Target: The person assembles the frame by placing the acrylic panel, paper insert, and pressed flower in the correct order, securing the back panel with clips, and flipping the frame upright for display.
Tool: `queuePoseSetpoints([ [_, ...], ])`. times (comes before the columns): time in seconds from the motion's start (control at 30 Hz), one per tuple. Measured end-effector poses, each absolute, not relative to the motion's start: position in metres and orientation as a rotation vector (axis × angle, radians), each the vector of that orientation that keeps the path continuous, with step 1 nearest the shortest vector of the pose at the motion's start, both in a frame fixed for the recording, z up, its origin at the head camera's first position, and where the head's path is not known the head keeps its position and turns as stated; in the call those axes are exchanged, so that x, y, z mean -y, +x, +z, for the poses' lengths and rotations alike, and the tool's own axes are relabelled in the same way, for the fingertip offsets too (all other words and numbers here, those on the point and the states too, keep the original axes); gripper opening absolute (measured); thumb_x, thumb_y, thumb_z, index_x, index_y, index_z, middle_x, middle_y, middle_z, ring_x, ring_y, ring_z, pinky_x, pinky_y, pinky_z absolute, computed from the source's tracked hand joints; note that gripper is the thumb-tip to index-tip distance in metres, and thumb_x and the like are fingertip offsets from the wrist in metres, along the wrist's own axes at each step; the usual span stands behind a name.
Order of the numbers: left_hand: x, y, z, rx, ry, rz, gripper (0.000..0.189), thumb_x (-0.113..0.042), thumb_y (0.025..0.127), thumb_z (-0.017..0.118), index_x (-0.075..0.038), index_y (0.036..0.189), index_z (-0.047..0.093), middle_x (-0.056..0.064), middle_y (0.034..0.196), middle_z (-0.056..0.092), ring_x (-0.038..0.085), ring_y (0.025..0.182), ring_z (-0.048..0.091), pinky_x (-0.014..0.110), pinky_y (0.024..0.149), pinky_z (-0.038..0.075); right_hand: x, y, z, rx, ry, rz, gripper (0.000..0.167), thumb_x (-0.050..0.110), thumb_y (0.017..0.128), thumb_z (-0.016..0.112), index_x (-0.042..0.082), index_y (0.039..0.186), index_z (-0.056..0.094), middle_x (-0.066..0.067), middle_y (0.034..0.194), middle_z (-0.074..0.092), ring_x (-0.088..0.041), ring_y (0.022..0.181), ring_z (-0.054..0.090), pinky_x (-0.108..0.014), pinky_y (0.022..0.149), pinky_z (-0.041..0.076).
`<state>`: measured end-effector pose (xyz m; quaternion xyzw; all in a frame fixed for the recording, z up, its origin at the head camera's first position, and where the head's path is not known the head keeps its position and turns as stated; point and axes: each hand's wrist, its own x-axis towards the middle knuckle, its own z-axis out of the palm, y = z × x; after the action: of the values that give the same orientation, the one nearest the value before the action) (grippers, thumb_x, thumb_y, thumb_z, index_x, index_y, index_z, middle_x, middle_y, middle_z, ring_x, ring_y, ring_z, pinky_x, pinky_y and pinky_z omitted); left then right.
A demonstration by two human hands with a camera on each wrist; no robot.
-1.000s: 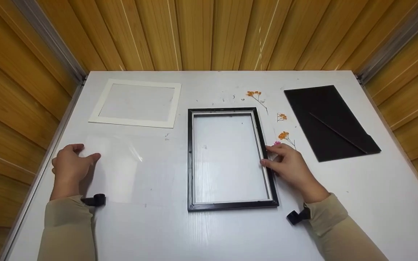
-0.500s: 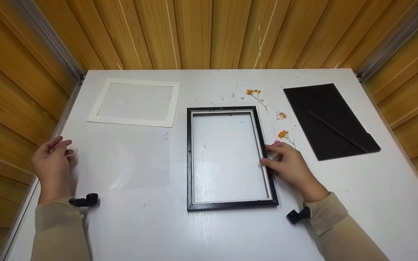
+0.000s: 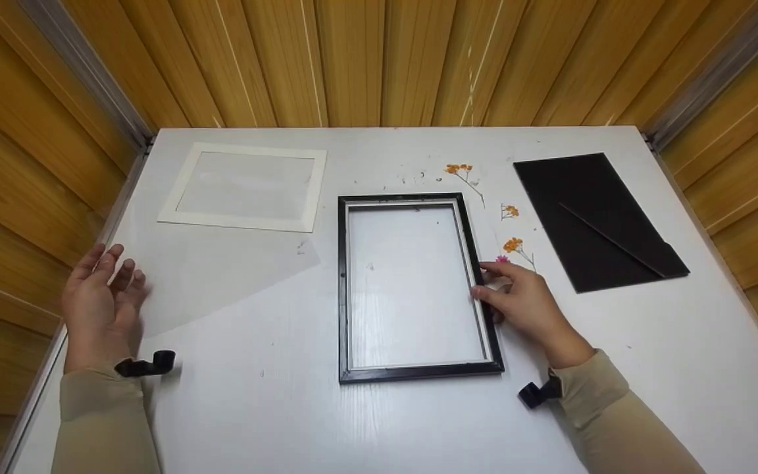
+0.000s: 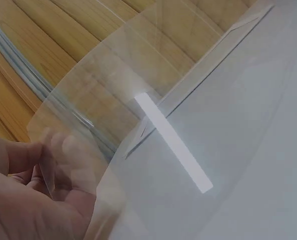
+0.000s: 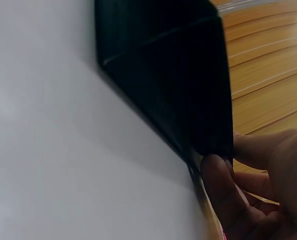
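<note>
Left grip (image 3: pixel 104 299) pinches clear sheet (image 3: pixel 214 273) at edge; right grip (image 3: pixel 525 301) clamps black frame (image 3: pixel 343 289). We should tilt sheet gently, avoiding smudges.

the frame (image 3: pixel 422 374) is between the sheet (image 3: pixel 218 273) and the board (image 3: pixel 606 214).

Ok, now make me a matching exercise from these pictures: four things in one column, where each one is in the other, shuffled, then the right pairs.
Things
1. clear sheet
2. black frame
3. cream mat
4. black board

Places
A. to the right of the orange flowers
B. gripped by the right hand
C. lying at the table's back left
D. pinched by the left hand

Pairs: 1-D, 2-B, 3-C, 4-A
</note>
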<state>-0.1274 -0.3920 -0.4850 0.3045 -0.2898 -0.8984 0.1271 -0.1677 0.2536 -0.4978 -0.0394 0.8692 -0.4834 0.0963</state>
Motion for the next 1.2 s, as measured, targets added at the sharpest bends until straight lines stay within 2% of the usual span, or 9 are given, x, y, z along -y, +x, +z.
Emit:
queuePoseSetpoints([
  [0.2, 0.391, -0.126, -0.493, 0.674, 0.741, -2.701, 0.035, -0.005, 0.11, 0.069, -0.02, 0.142, 0.069, 0.003, 0.127, 0.078, 0.024, 0.102, 0.07, 0.038, 0.084, 0.067, -0.252, -0.167, -0.502, -2.579, -0.105, -1.451, 0.06, 0.013, 0.103, 0.084, -0.002, 0.156, 0.063, -0.029, 0.133, 0.072, -0.009, 0.055, 0.065, -0.028, 0.053, 0.06],
  [0.37, 0.388, -0.127, -0.497, 0.598, 0.655, -2.732, 0.036, -0.001, 0.11, 0.068, -0.018, 0.141, 0.07, 0.005, 0.124, 0.078, 0.026, 0.1, 0.073, 0.039, 0.087, 0.07, -0.25, -0.167, -0.504, -2.574, -0.096, -1.47, 0.061, 0.013, 0.102, 0.085, 0.0, 0.157, 0.063, -0.028, 0.133, 0.072, -0.008, 0.057, 0.065, -0.028, 0.054, 0.061],
  [0.6, 0.374, -0.132, -0.5, 0.529, 0.41, -2.787, 0.032, 0.01, 0.108, 0.064, -0.008, 0.135, 0.068, 0.013, 0.121, 0.075, 0.033, 0.1, 0.077, 0.047, 0.09, 0.073, -0.249, -0.167, -0.503, -2.572, -0.1, -1.487, 0.061, 0.013, 0.102, 0.085, 0.001, 0.158, 0.063, -0.026, 0.132, 0.071, -0.008, 0.058, 0.064, -0.028, 0.053, 0.061],
  [0.8, 0.36, -0.131, -0.497, 0.598, 0.217, -2.848, 0.058, 0.01, 0.112, 0.057, -0.018, 0.163, 0.058, 0.013, 0.127, 0.067, 0.031, 0.111, 0.077, 0.049, 0.1, 0.069, -0.246, -0.169, -0.505, -2.559, -0.084, -1.512, 0.059, 0.014, 0.103, 0.084, 0.002, 0.157, 0.064, -0.026, 0.133, 0.071, -0.007, 0.057, 0.063, -0.027, 0.053, 0.059],
  [0.87, 0.355, -0.132, -0.496, 0.616, 0.154, -2.862, 0.064, 0.011, 0.112, 0.054, -0.021, 0.168, 0.054, 0.013, 0.128, 0.065, 0.031, 0.113, 0.077, 0.048, 0.102, 0.069, -0.244, -0.169, -0.506, -2.557, -0.072, -1.52, 0.058, 0.014, 0.104, 0.084, 0.002, 0.157, 0.064, -0.026, 0.133, 0.071, -0.007, 0.058, 0.063, -0.027, 0.052, 0.059],
  [1.03, 0.34, -0.136, -0.497, 0.668, 0.067, -2.881, 0.066, 0.013, 0.113, 0.05, -0.022, 0.169, 0.051, 0.015, 0.128, 0.064, 0.032, 0.113, 0.077, 0.049, 0.104, 0.067, -0.244, -0.169, -0.506, -2.565, -0.051, -1.523, 0.057, 0.013, 0.104, 0.084, 0.002, 0.157, 0.065, -0.025, 0.133, 0.071, -0.007, 0.059, 0.063, -0.026, 0.052, 0.059],
  [1.2, 0.326, -0.14, -0.499, 0.854, 0.167, -2.805, 0.068, 0.015, 0.111, 0.055, -0.025, 0.167, 0.053, 0.01, 0.128, 0.063, 0.027, 0.113, 0.077, 0.047, 0.103, 0.068, -0.246, -0.169, -0.506, -2.563, -0.059, -1.517, 0.058, 0.014, 0.104, 0.083, 0.002, 0.157, 0.064, -0.025, 0.133, 0.071, -0.007, 0.06, 0.063, -0.026, 0.052, 0.059],
])
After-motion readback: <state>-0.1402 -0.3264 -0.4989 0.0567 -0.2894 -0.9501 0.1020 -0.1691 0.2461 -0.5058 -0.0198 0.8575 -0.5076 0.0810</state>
